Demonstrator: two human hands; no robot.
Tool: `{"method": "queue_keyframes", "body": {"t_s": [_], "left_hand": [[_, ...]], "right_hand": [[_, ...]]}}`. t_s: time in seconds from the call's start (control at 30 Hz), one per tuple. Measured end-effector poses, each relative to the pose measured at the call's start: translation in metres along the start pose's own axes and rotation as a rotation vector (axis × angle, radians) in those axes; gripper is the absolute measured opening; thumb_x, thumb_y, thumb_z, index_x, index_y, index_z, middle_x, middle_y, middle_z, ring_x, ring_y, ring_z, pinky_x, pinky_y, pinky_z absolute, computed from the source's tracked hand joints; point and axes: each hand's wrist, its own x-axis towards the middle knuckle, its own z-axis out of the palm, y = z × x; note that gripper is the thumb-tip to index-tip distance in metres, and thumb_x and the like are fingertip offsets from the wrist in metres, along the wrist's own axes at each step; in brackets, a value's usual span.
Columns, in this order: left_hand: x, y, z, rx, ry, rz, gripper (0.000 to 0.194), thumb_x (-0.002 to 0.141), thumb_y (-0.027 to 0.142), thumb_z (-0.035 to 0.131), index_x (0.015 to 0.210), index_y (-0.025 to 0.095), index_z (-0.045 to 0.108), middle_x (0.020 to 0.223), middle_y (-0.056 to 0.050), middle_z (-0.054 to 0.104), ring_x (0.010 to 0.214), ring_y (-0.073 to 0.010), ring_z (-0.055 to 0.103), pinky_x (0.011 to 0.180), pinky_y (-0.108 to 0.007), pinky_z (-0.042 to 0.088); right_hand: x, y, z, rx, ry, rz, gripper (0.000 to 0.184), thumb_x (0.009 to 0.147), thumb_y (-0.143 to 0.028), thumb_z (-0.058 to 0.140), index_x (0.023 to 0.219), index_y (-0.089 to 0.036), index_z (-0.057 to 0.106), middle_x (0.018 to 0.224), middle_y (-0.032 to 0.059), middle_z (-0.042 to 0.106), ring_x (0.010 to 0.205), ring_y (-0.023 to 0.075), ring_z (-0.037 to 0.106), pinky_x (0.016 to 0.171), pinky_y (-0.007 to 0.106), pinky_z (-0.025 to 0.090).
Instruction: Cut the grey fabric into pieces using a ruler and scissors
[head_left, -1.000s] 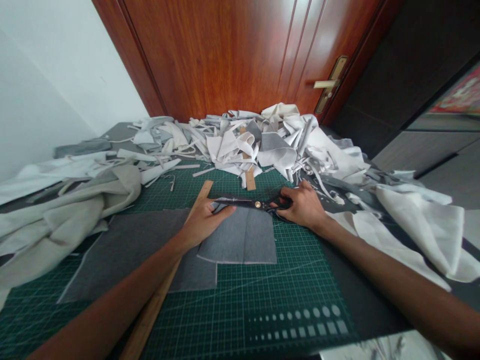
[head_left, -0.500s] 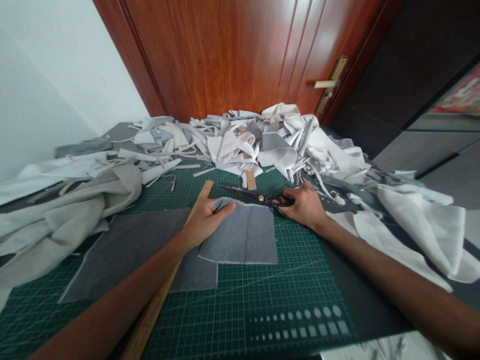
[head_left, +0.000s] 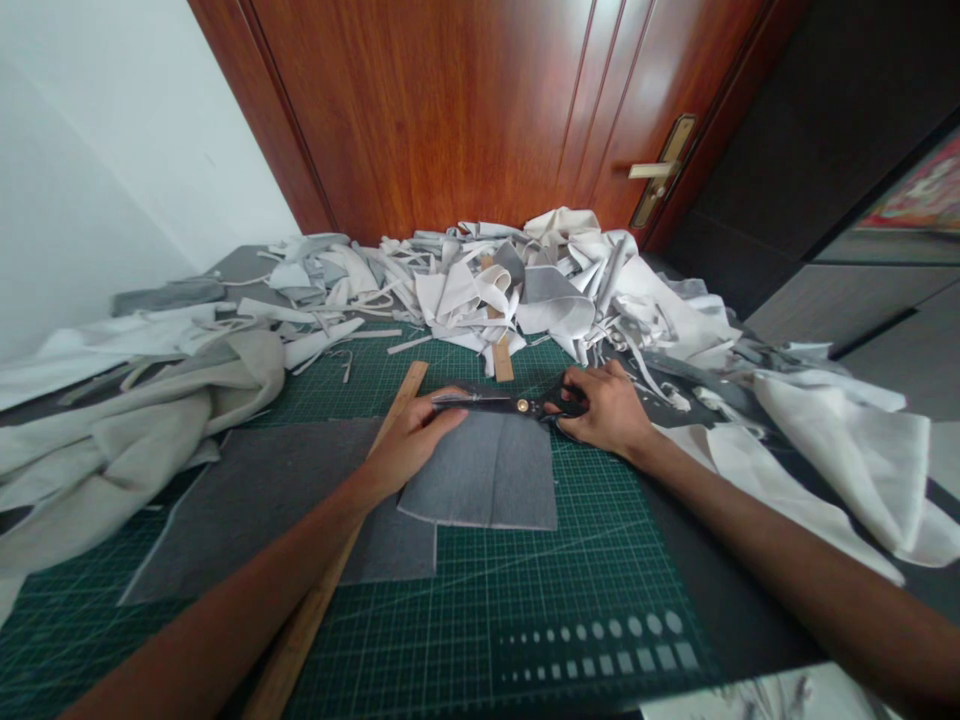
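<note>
While the upper edge of the small grey cloth (head_left: 491,470) lies along the blades, the step in hand reads as a trim cut, running from right to left.

Handling notes, by judgement: keep the cloth drawn lightly taut; guide the blades parallel to the edge, in long, even strokes; move the holding fingers back before the points reach them; let the cloth lie flat so the line does not wander.

Left hand (head_left: 411,440): thumb above, fingers pinching the small cloth at its upper left corner. The cloth spreads rightward and toward the wearer from this grip.

Right hand (head_left: 609,408): fingers closed round the handles of the black scissors (head_left: 520,405), the pivot just left of the grip. Blade points directed at the left fingers, very near; contact cannot be told. The cloth's upper right corner lies just beside the right fingers, below the scissors.

Beneath and left: one larger grey cloth (head_left: 262,500), flat, partly covered by the small piece and the left forearm.

Wooden ruler (head_left: 294,640): one, slanting across the larger cloth, passing under the left hand.

Green cutting mat (head_left: 577,580): gridded, under all the above, on a dark table (head_left: 694,570).

Pale offcuts (head_left: 559,300): heaped at the far side, before the door.
</note>
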Motion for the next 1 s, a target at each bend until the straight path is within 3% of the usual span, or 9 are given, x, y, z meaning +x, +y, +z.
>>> {"method": "queue_keyframes", "body": {"t_s": [0.27,0.47,0.63,1.0], "left_hand": [[0.001,-0.008,0.000,0.060,0.032,-0.016,0.036,0.084,0.049,0.070,0.101,0.018,0.079,0.097,-0.006,0.079,0.098,-0.0261,0.070,0.089,-0.039,0.055],[0.002,-0.011,0.001,0.080,0.028,-0.028,0.035,0.078,0.041,0.075,0.103,0.016,0.078,0.100,-0.007,0.081,0.089,-0.0246,0.074,0.081,-0.036,0.059],[0.000,-0.009,0.001,0.112,0.019,-0.004,0.032,0.078,0.038,0.076,0.101,0.015,0.078,0.107,-0.010,0.080,0.094,-0.0244,0.075,0.085,-0.035,0.061],[0.001,-0.009,0.002,0.111,-0.014,0.014,0.033,0.079,0.041,0.076,0.101,0.016,0.078,0.103,-0.009,0.081,0.090,-0.0230,0.076,0.078,-0.033,0.063]], "right_hand": [[-0.001,-0.001,-0.001,-0.022,0.004,-0.008,0.025,0.082,-0.048,0.063,0.080,-0.024,0.053,0.068,-0.0011,0.066,0.063,0.0200,0.059,0.081,0.038,0.032],[-0.001,-0.003,-0.002,-0.036,0.007,-0.038,0.022,0.082,-0.045,0.061,0.081,-0.023,0.056,0.070,0.0001,0.066,0.065,0.0204,0.059,0.082,0.038,0.032],[-0.001,-0.002,-0.002,-0.061,0.010,-0.053,0.021,0.082,-0.044,0.061,0.081,-0.023,0.057,0.070,0.0006,0.066,0.064,0.0201,0.058,0.081,0.038,0.033],[-0.002,-0.001,0.001,-0.140,0.015,-0.081,0.023,0.085,-0.045,0.059,0.076,-0.023,0.057,0.062,-0.0001,0.065,0.060,0.0199,0.058,0.080,0.038,0.033]]}}
